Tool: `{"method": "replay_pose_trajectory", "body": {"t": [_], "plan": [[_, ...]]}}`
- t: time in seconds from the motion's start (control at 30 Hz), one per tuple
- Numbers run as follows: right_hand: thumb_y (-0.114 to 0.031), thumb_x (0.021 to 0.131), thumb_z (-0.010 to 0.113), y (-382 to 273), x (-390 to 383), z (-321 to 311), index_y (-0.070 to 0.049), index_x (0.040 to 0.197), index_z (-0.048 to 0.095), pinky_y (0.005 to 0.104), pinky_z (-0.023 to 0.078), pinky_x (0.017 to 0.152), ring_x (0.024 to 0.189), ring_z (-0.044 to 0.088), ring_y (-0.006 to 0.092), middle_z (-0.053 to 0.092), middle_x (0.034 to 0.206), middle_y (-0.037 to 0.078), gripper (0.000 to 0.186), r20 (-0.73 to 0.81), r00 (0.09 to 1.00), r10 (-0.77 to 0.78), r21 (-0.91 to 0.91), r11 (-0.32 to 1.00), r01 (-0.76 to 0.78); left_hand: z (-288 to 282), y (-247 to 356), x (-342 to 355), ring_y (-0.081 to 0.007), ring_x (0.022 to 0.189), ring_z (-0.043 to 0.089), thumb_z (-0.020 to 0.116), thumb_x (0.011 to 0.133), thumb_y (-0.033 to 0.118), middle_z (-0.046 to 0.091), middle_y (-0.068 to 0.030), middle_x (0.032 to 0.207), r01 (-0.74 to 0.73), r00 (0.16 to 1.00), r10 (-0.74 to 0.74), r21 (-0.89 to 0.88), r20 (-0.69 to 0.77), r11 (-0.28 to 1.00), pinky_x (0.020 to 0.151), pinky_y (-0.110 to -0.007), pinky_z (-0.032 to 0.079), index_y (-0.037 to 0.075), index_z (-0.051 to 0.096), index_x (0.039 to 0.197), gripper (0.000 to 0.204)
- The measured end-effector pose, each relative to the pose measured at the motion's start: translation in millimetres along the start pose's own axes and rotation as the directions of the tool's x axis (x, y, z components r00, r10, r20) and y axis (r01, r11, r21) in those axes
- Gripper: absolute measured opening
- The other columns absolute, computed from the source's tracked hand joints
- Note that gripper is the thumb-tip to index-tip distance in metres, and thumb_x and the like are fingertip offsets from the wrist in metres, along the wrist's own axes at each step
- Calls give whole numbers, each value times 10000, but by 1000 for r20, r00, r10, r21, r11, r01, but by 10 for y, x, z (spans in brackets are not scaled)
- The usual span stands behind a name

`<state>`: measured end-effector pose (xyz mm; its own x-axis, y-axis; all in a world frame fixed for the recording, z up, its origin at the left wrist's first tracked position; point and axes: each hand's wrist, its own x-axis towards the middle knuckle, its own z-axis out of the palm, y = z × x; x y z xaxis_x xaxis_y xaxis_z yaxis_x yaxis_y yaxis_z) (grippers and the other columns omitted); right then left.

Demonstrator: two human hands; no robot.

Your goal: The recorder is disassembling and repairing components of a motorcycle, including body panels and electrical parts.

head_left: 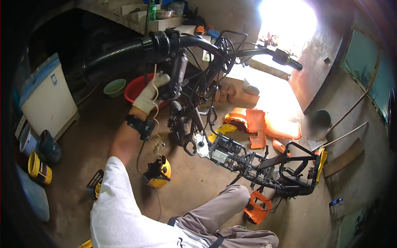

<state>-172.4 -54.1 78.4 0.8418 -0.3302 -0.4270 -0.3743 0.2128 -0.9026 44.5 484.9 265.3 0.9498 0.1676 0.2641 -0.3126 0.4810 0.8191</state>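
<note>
One gloved hand in play, and it's your left grip (154, 91), raised just beside the dark front fork (178, 74), under the left end of the handlebar (202, 44). A pale coiled cord (156, 113) hangs across that glove; whether your fingers are clamped on anything, I cannot tell. Your right grip is out of view. The stripped bike frame (271, 163) stretches before you, from the handlebar to its bare tail near the wall at right. The step in hand looks like work around the front end, with the covers off; the next move there, I'd judge, calls for a clear view of your fingertips and care among the loose cables. Down on the brown floor (202, 182), orange panels (271, 127) lie beyond the frame, one orange piece (259, 208) sits by your knee, and a yellow helmet (164, 172) rests left of the bike. Farther out, you've got a red basin (134, 90) behind your glove, a green basin (114, 88) beside it, a white cabinet (49, 99) at left, and glare pouring through the doorway (287, 22).
</note>
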Motion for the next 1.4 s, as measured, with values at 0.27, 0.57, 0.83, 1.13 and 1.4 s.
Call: {"method": "replay_pose_trajectory", "body": {"t": [0.27, 0.57, 0.83, 1.13, 1.4], "plan": [[-258, 972, 603, 13, 11, -114, -42, 1179, 552, 269, 428, 559, 589, 496, 146, 563, 742, 47, 303, -5, 1000, 17, 28, 999, -17, -178, 107, -487, -228, 1010, 676, 823, 825, 242, 661, -72, 1099, -355, 887, 294, -117, -356, 928, 913, -387, 592, 80, 566, 1244, 517], [-232, 981, 586, 32, -61, -224, -32, 1130, 563, 257, 406, 498, 525, 456, 120, 531, 682, 26, 251, -18, 1000, 14, 37, 999, -13, -126, -33, -1127, -365, 1160, 606, 762, 862, 347, 608, -159, 1253, -317, 918, 134, -487, -374, 813, 990, -598, 512, 94, 552, 1252, 510], [-209, 989, 571, 75, -127, -400, -22, 1087, 572, 247, 387, 444, 469, 421, 97, 503, 629, 7, 210, -63, 998, 6, 77, 997, -1, -374, -40, -1018, -369, 1331, 487, 687, 852, 512, 536, -205, 1395, -222, 968, 250, -584, -32, 781, 1120, -595, 383, -6, 473, 1390, 776], [-183, 998, 554, 297, -644, -1109, -12, 1038, 583, 235, 365, 383, 406, 382, 71, 471, 569, -14, 178, -254, 967, 0, 229, 972, 60, -631, 119, -1357, -443, 1486, 209, 628, 932, 330, 122, -229, 1639, 26, 892, 162, -406, 422, 913, 1177, -598, 262, 92, 191, 1585, 821], [-159, 1021, 529, 450, -775, -1277, -35, 1075, 620, 230, 440, 393, 438, 472, 72, 561, 640, 0, 163, -282, 959, -24, 196, 977, 82, -599, 145, -1676, -440, 1243, 534, 606, 988, 300, 404, -273, 1468, 631, 772, -481, -414, 416, 656, 1008, -492, 530, 29, 62, 1574, 845]]}}
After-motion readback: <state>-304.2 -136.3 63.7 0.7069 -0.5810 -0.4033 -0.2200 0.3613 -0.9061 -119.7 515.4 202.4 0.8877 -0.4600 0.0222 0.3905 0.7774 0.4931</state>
